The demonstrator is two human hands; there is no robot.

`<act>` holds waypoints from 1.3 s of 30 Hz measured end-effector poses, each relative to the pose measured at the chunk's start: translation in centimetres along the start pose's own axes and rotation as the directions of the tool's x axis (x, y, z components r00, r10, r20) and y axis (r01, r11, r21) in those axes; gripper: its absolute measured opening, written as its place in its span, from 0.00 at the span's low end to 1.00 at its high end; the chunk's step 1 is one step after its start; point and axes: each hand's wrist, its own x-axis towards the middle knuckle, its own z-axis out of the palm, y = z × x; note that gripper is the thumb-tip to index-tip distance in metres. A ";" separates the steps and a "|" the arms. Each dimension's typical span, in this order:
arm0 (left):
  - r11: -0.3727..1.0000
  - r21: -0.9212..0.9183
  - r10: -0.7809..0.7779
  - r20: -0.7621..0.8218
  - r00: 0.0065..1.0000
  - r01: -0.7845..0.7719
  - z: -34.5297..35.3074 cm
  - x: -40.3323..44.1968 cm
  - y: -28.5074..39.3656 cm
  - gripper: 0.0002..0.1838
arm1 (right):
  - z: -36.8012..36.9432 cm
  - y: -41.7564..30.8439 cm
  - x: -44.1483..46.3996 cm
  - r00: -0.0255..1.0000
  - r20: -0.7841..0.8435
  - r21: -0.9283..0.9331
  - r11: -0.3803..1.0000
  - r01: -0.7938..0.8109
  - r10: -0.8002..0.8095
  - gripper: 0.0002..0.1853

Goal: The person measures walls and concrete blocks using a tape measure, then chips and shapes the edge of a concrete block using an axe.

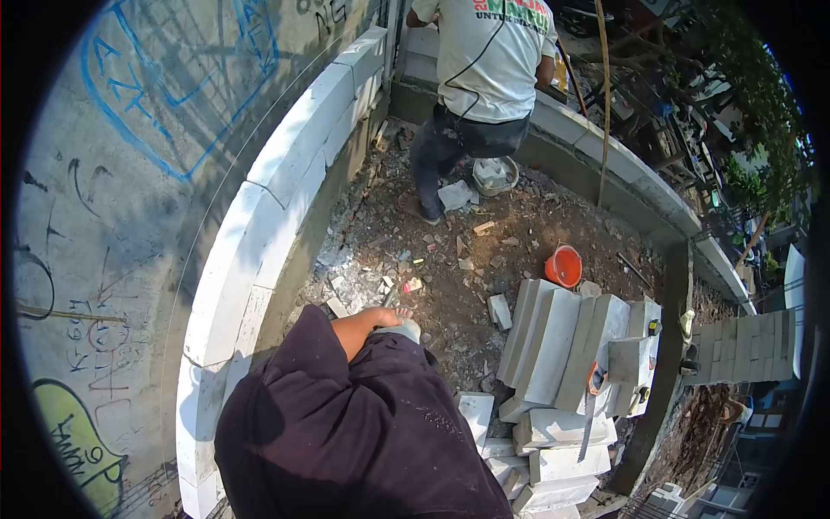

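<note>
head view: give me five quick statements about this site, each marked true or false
1. The red bucket stands on the ground near the pale blocks. True.
2. The saw lies on the ground. False: it rests on the blocks.
3. The co-worker wears a black shirt. False: it is pale.
4. The person's left hand is in view. True.
5. The grey wall is unmarked. False: blue graffiti runs across part of it.
</note>
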 end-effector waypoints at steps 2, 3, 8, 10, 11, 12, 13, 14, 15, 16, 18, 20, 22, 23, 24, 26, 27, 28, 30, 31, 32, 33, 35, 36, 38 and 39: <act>0.999 0.026 0.046 0.002 0.999 -0.046 -2.1 0.4 1.9 0.40 | -1.9 -3.3 1.6 0.998 -0.010 0.021 0.998 0.055 -0.055 0.52; 0.998 0.044 0.050 -0.001 0.999 -0.050 -2.9 1.0 2.4 0.39 | -2.9 -5.2 2.5 0.996 -0.016 0.035 0.996 0.084 -0.083 0.52; 0.999 -0.024 0.028 -0.035 0.999 -0.029 -5.3 4.9 3.3 0.41 | -4.2 -17.3 2.3 0.987 -0.121 0.175 0.976 0.129 -0.108 0.49; 0.998 -0.037 0.040 -0.038 0.998 -0.041 -5.9 5.6 3.5 0.42 | -4.0 -19.1 2.3 0.989 -0.126 0.221 0.970 0.103 -0.076 0.48; 0.999 -0.027 0.035 -0.032 0.999 -0.036 -6.0 5.8 3.4 0.42 | -4.0 -19.9 2.5 0.990 -0.128 0.244 0.966 0.090 -0.060 0.48; 0.999 -0.016 0.028 -0.024 0.999 -0.029 -5.8 6.4 3.0 0.41 | -3.8 -20.6 2.4 0.990 -0.126 0.235 0.967 0.098 -0.070 0.48; 1.000 -0.006 0.018 -0.015 1.000 -0.018 -5.1 7.4 2.2 0.41 | -3.5 -21.3 2.2 0.990 -0.121 0.225 0.969 0.104 -0.078 0.48; 0.975 -0.191 0.111 -0.011 0.994 -0.111 -2.3 13.5 -2.3 0.41 | -3.2 -21.2 2.3 0.987 -0.152 0.216 0.972 0.089 -0.057 0.47; 0.979 -0.182 0.098 0.006 0.995 -0.095 -2.2 12.0 -2.2 0.41 | -2.8 -21.0 2.5 0.982 -0.183 0.207 0.975 0.074 -0.036 0.47; 0.992 -0.126 0.018 -0.027 0.999 -0.021 -2.9 8.6 -1.1 0.42 | -2.8 -19.1 4.5 0.954 -0.281 0.079 0.989 0.128 -0.101 0.46; 0.970 -0.176 -0.173 -0.015 0.985 0.168 -3.9 2.6 1.3 0.45 | -3.1 -18.6 3.0 0.939 -0.339 0.031 0.997 0.067 -0.052 0.46; 0.961 -0.206 -0.195 -0.018 0.981 0.187 -2.4 3.9 -0.6 0.44 | -3.6 -19.0 1.7 0.939 -0.341 0.071 0.997 -0.023 0.046 0.46; 0.929 -0.240 -0.288 0.007 0.958 0.281 -2.3 3.3 -0.3 0.44 | -4.0 -15.5 4.6 0.930 -0.366 -0.006 0.999 -0.045 0.040 0.47; 0.908 -0.316 -0.285 0.015 0.958 0.275 -2.1 3.5 -0.4 0.44 | -4.4 -14.5 5.4 0.930 -0.364 -0.037 0.997 -0.073 0.055 0.48; 0.879 -0.399 -0.279 0.016 0.960 0.262 -1.9 3.8 0.1 0.43 | -4.8 -12.6 6.9 0.941 -0.336 -0.038 0.997 -0.061 0.044 0.48; 0.910 -0.366 -0.225 -0.044 0.973 0.193 -1.9 3.7 2.2 0.43 | -5.9 -12.5 8.9 0.948 -0.315 -0.061 0.995 -0.079 0.056 0.47; 0.926 -0.355 -0.175 -0.094 0.980 0.131 -1.8 3.3 2.9 0.42 | -6.3 -12.3 9.8 0.958 -0.281 -0.112 0.989 -0.095 0.060 0.46; 0.937 -0.326 -0.165 -0.090 0.982 0.128 -1.5 4.9 2.6 0.38 | -7.0 -11.2 12.0 0.973 -0.175 -0.039 0.987 -0.159 0.150 0.45; 0.969 -0.207 -0.155 -0.078 0.985 0.136 -2.8 3.3 8.5 0.35 | -7.6 -10.2 14.9 0.955 -0.297 -0.087 0.995 -0.039 0.011 0.46; 0.985 -0.119 -0.133 -0.065 0.989 0.124 -3.0 2.7 11.5 0.32 | -9.8 -14.7 12.6 0.966 -0.236 0.049 0.994 -0.097 0.106 0.48; 0.930 -0.300 -0.228 -0.014 0.974 0.213 -2.9 3.7 12.3 0.27 | -11.1 -15.8 12.7 0.964 -0.251 0.082 0.994 -0.071 0.090 0.50; 0.942 -0.262 -0.215 0.012 0.977 0.211 -2.6 5.1 13.0 0.27 | -13.1 -17.1 13.3 0.976 -0.177 0.097 0.989 -0.110 0.126 0.52; 0.983 -0.085 0.158 -0.063 0.985 -0.163 -2.8 7.7 14.4 0.25 | -14.9 -17.1 15.9 0.941 -0.339 -0.006 1.000 -0.005 0.002 0.52; 0.993 -0.017 0.115 -0.100 0.988 -0.118 -3.0 8.3 15.6 0.25 | -16.6 -18.0 16.5 0.932 -0.362 0.013 1.000 -0.016 0.020 0.52; 0.993 -0.091 0.063 -0.162 0.985 -0.079 -3.3 6.6 19.8 0.26 | -19.8 -20.0 16.3 0.950 -0.312 0.038 0.999 -0.017 0.028 0.53; 0.981 -0.189 -0.010 -0.231 0.973 -0.035 -3.3 6.2 21.5 0.27 | -20.7 -20.1 16.8 0.939 -0.338 0.071 0.997 -0.043 0.064 0.53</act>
